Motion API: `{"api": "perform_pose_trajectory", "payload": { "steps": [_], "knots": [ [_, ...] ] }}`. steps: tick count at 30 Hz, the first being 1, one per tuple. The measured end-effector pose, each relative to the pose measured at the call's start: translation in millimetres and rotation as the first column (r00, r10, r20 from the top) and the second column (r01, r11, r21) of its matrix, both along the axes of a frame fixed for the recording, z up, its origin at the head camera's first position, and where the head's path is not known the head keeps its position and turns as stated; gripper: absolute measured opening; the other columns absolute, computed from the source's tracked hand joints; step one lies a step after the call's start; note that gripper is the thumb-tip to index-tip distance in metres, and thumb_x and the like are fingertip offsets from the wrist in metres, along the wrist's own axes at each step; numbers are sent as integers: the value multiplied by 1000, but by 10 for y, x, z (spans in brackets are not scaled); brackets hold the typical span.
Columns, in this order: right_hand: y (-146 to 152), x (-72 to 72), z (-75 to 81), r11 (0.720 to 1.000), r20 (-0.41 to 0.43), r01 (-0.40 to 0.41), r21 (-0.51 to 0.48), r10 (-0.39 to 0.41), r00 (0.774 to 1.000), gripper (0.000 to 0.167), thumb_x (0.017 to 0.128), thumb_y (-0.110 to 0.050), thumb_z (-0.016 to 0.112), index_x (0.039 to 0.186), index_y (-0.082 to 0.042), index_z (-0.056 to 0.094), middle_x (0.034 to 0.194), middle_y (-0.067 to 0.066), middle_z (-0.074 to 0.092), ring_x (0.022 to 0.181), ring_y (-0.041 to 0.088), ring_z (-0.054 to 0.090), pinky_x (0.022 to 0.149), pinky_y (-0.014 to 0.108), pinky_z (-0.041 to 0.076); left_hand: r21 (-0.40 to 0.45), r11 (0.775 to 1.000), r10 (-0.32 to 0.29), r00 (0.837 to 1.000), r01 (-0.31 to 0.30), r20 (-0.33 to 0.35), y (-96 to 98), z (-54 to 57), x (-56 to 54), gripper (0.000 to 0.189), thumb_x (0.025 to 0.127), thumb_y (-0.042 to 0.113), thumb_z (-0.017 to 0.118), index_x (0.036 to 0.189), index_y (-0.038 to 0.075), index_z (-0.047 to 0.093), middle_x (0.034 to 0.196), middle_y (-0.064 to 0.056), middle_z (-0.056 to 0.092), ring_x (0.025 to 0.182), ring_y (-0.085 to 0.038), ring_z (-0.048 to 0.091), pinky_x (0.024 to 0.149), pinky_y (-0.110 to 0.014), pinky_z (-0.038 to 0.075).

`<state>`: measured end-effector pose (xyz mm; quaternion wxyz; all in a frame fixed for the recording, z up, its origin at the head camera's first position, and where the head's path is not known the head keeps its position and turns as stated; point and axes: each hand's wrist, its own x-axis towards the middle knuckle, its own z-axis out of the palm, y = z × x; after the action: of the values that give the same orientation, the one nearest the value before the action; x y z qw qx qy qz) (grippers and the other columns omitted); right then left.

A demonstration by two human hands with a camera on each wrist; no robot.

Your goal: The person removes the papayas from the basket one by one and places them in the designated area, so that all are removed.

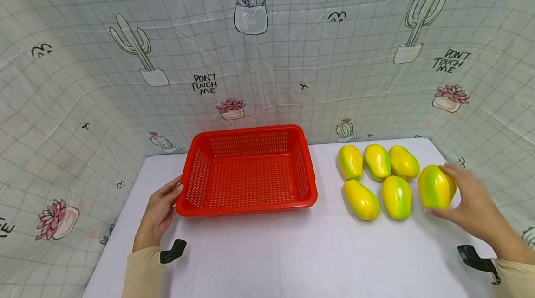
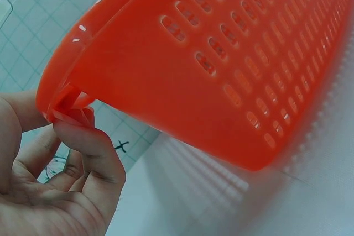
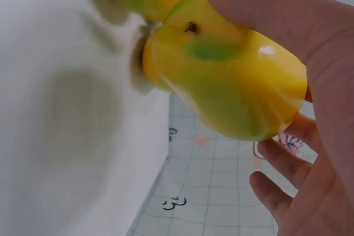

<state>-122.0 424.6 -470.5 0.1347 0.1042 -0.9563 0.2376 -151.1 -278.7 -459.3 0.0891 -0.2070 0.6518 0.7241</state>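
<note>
My left hand (image 1: pixel 160 210) pinches the left rim of a red plastic basket (image 1: pixel 246 210) with slotted sides. In the left wrist view, the thumb and index finger of the left hand (image 2: pixel 66 175) meet at the basket's rim (image 2: pixel 63 64). Over at the right, my right hand (image 1: pixel 474 200) grips a yellow-green mango (image 1: pixel 434 189) between thumb and fingers. The right wrist view shows this mango (image 3: pixel 227 87) raised off the table, with its dark stem end visible and the thumb of the right hand (image 3: pixel 326 98) across its upper side.
Several more mangoes lie in two rows between basket and right hand, among them a front one (image 1: pixel 361 200) and a back one (image 1: pixel 377 162). White cloth covers the table (image 1: pixel 309 251). A grid-patterned curtain (image 1: pixel 284 56) with cactus drawings stands behind and at both sides.
</note>
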Motion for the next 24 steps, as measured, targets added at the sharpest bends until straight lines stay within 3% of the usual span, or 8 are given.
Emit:
{"api": "perform_pose_trajectory", "payload": {
  "steps": [10, 18, 24],
  "knots": [
    [142, -39, -197, 997, 52, -74, 10, 73, 996, 114, 59, -7, 102, 153, 11, 38, 151, 43, 40, 129, 67, 38, 113, 82, 19, -12, 1000, -2, 1000, 2, 3, 6, 3, -1, 59, 112, 21, 53, 167, 11, 32, 116, 17, 62, 108, -2, 63, 92, -18, 57],
    [145, -41, -284, 991, 50, -134, 15, 133, 990, 115, 60, -6, 101, 154, 12, 36, 150, 44, 40, 131, 67, 38, 123, 72, 15, -33, 999, -2, 1000, 2, -19, -14, -18, 7, 58, 112, 22, 54, 166, 10, 35, 115, 18, 63, 106, -2, 65, 88, -18, 58],
    [129, -58, -323, 991, 93, -133, 9, 131, 987, 116, 62, -7, 101, 155, 11, 34, 153, 44, 37, 133, 68, 36, 114, 81, 18, -34, 999, -5, 1000, 5, -14, -5, -10, 6, 58, 112, 22, 53, 166, 11, 34, 118, 16, 61, 107, -3, 64, 89, -18, 58]
  ]
}}
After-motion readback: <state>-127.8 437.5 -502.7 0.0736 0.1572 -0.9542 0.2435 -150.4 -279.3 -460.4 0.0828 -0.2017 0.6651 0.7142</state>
